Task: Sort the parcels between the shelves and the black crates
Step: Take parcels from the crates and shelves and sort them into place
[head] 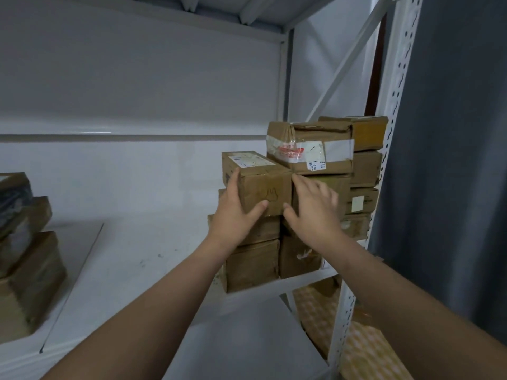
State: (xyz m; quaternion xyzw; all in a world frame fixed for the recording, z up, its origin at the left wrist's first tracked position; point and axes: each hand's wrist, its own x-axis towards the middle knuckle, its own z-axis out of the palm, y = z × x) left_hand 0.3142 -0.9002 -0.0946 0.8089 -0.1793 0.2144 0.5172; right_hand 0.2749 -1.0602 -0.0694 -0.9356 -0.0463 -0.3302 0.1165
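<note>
Parcel: small brown cardboard parcel with a white label, topmost in the left column of boxes on the white metal shelf.
Left hand: grips the parcel's left side, fingers together along it, thumb pressed on its front.
Right hand: just right of the parcel, fingers straight and slightly apart on the neighbouring box, thumb touching the parcel's lower right corner.
Crumpled tape-wrapped brown box: above and right of the parcel, touching it.
Grey curtain: well right of the parcel.
</note>
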